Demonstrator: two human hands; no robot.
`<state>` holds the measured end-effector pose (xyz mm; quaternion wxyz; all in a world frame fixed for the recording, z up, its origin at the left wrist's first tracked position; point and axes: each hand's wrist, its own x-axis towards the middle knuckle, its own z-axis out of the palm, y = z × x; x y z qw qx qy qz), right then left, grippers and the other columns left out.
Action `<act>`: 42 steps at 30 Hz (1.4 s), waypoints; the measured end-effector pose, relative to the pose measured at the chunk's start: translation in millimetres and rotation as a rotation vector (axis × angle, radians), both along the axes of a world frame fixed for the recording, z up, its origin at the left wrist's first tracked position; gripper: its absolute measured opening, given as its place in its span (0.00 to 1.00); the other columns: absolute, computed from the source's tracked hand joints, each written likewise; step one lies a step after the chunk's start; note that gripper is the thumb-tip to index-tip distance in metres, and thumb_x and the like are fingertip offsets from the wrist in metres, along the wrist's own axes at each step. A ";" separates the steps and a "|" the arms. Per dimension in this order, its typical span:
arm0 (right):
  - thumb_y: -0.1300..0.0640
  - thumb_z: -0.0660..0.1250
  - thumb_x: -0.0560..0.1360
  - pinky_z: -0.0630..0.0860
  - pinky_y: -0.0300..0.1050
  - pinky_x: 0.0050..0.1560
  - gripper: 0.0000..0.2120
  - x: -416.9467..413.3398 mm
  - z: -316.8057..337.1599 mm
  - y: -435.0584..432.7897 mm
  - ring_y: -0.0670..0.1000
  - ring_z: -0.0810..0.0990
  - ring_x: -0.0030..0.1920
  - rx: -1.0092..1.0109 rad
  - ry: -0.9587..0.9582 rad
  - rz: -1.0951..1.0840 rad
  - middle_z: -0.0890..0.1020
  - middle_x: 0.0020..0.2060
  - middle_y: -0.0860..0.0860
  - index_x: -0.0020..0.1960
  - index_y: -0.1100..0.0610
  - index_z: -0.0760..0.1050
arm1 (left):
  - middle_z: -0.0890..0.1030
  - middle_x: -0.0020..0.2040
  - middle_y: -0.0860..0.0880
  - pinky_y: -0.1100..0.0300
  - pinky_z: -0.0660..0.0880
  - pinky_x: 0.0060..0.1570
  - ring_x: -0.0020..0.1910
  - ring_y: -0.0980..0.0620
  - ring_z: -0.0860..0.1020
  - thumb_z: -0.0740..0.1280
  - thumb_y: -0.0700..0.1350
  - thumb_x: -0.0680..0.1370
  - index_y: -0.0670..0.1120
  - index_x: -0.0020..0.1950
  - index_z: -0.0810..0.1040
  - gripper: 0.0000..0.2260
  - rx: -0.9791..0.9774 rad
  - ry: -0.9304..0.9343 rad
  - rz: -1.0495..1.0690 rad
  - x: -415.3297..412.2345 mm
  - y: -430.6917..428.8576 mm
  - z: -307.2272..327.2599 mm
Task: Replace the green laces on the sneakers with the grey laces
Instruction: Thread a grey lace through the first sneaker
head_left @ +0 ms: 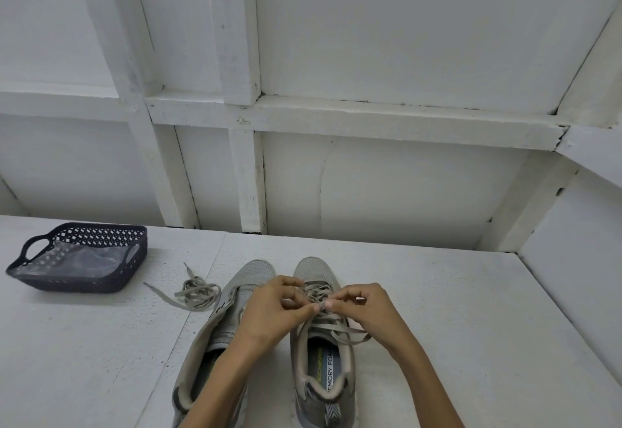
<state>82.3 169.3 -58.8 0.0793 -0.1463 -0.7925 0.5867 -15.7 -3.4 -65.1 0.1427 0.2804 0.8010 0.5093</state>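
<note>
Two grey sneakers stand side by side on the white table, toes pointing away from me. The right sneaker [323,353] carries a grey lace [340,328] through its eyelets. My left hand [269,313] and my right hand [365,310] meet over its tongue, fingertips pinching the lace. The left sneaker [218,323] shows no lace in the part I can see, and my left forearm covers its middle. A loose bundled lace [197,293], greyish in this light, lies on the table left of the left sneaker.
A dark perforated plastic basket [111,281] with handles sits at the far left, holding a clear plastic bag [79,259]. A white panelled wall [370,175] rises behind the table, and a white side wall [572,276] closes the right edge.
</note>
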 end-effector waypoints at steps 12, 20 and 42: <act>0.63 0.57 0.82 0.58 0.33 0.24 0.07 2.2 -15.6 -10.9 0.42 0.60 0.24 -0.558 -0.090 -0.007 0.66 0.25 0.47 0.49 0.63 0.73 | 0.75 0.57 0.59 0.50 0.78 0.52 0.46 0.58 0.80 0.66 0.57 0.71 0.54 0.30 0.75 0.12 0.027 0.030 -0.027 10.6 -3.5 -8.6; 0.56 0.69 0.75 0.60 0.36 0.25 0.08 4.6 -5.8 -4.6 0.44 0.64 0.25 -0.366 -0.072 -0.027 0.70 0.27 0.48 0.42 0.60 0.75 | 0.77 0.54 0.56 0.51 0.77 0.55 0.50 0.55 0.80 0.67 0.65 0.66 0.56 0.31 0.79 0.14 0.109 -0.049 0.017 8.7 -7.0 -12.9; 0.58 0.57 0.83 0.62 0.32 0.27 0.10 13.3 -1.6 -14.0 0.40 0.63 0.25 -0.092 -0.151 0.036 0.69 0.27 0.43 0.43 0.56 0.68 | 0.74 0.48 0.52 0.52 0.80 0.48 0.46 0.53 0.78 0.61 0.44 0.81 0.48 0.44 0.74 0.07 0.060 0.150 0.057 21.3 -9.4 -22.0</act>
